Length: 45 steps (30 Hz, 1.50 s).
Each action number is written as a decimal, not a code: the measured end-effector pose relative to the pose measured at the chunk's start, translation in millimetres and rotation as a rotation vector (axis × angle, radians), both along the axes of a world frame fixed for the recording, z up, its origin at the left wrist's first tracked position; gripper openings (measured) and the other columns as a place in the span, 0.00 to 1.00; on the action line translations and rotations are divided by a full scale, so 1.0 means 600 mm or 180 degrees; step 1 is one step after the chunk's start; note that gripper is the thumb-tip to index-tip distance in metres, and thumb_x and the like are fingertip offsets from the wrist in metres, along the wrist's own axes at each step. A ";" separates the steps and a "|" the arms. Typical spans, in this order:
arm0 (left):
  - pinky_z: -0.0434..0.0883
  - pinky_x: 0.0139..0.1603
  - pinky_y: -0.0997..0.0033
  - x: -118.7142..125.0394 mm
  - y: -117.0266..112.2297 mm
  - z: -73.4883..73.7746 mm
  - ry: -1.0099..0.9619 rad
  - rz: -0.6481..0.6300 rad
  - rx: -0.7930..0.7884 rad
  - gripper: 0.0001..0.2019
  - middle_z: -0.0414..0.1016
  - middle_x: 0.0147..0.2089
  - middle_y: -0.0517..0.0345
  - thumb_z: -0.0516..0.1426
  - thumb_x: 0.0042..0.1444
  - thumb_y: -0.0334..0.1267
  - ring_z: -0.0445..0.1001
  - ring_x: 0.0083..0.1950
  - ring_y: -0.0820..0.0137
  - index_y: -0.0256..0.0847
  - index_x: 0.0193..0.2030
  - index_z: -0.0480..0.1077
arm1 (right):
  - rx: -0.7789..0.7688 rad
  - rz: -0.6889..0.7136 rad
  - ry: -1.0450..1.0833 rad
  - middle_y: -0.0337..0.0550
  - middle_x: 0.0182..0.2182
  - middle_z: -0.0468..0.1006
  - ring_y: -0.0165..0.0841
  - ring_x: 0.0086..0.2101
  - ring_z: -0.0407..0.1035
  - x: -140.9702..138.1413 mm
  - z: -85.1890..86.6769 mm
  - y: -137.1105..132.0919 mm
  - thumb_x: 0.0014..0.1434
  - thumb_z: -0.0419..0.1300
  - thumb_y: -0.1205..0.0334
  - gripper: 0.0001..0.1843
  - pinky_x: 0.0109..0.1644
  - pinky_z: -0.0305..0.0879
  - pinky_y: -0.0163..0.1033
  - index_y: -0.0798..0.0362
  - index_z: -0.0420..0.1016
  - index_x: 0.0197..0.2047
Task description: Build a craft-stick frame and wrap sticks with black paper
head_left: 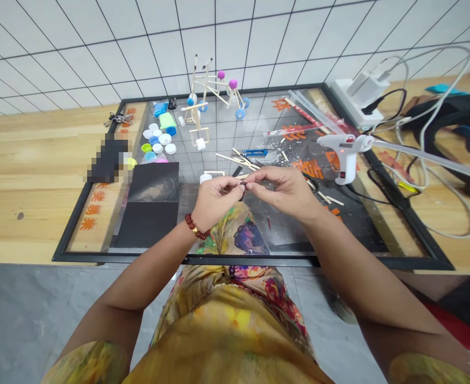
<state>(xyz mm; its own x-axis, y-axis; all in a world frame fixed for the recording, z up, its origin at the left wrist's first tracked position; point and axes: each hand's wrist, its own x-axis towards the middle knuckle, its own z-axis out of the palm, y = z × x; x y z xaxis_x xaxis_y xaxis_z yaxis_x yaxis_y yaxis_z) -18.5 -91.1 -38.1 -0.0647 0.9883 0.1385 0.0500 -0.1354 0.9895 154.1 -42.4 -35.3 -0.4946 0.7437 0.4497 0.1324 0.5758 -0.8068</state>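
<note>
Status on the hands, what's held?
Left hand and right hand pinching small dark piece at fingertips. Glue gun off to the right. Loose wooden sticks just beyond the hands, not touching.

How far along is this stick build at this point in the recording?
Done: a wooden-stick model with blue wheels and pink balls stands built at the far end of the glass-topped table. In hand: the left hand and right hand pinch a small dark piece between their fingers. Left: loose wooden sticks and bottle caps lie out, near a glue gun.
</note>
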 end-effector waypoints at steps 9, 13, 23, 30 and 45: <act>0.71 0.27 0.75 0.003 0.002 0.002 -0.0655 -0.0001 -0.0771 0.08 0.73 0.22 0.62 0.65 0.42 0.38 0.69 0.23 0.77 0.36 0.26 0.76 | 0.0982 -0.0070 -0.0113 0.42 0.30 0.84 0.32 0.33 0.77 0.001 -0.003 0.001 0.58 0.63 0.67 0.05 0.40 0.72 0.37 0.52 0.82 0.37; 0.72 0.27 0.75 0.001 0.002 0.005 -0.0811 -0.0017 -0.0977 0.07 0.72 0.21 0.62 0.65 0.39 0.37 0.70 0.23 0.77 0.36 0.25 0.76 | 0.1370 -0.0055 -0.0192 0.42 0.30 0.84 0.32 0.34 0.78 0.000 -0.006 0.003 0.60 0.62 0.68 0.07 0.42 0.72 0.39 0.51 0.81 0.39; 0.71 0.28 0.76 -0.003 0.004 0.001 -0.0709 -0.0087 -0.0785 0.09 0.73 0.22 0.60 0.65 0.45 0.41 0.70 0.24 0.77 0.36 0.25 0.77 | 0.1364 -0.0125 -0.0334 0.43 0.34 0.84 0.33 0.37 0.78 0.002 -0.007 0.000 0.61 0.61 0.67 0.10 0.43 0.73 0.38 0.49 0.83 0.42; 0.71 0.29 0.75 -0.003 0.005 -0.002 -0.0446 -0.0002 -0.0463 0.08 0.73 0.22 0.61 0.66 0.47 0.41 0.70 0.25 0.76 0.37 0.28 0.79 | 0.0824 -0.0160 -0.0290 0.43 0.35 0.85 0.33 0.34 0.77 0.000 -0.002 -0.004 0.60 0.61 0.61 0.09 0.41 0.73 0.39 0.49 0.83 0.42; 0.73 0.31 0.74 -0.003 0.003 0.005 -0.1017 -0.0241 -0.0845 0.08 0.76 0.25 0.60 0.67 0.42 0.38 0.73 0.26 0.76 0.36 0.29 0.79 | 0.0751 -0.0195 -0.0098 0.41 0.31 0.84 0.33 0.33 0.77 -0.002 0.003 -0.005 0.60 0.62 0.62 0.08 0.42 0.72 0.39 0.48 0.84 0.38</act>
<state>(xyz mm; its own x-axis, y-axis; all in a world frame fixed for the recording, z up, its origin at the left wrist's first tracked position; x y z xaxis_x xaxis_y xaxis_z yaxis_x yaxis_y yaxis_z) -20.6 -89.3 -35.1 0.0112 0.9905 -0.1369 -0.2652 0.1349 0.9547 152.9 -45.6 -33.3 -0.4679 0.6491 0.5999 0.1953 0.7379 -0.6460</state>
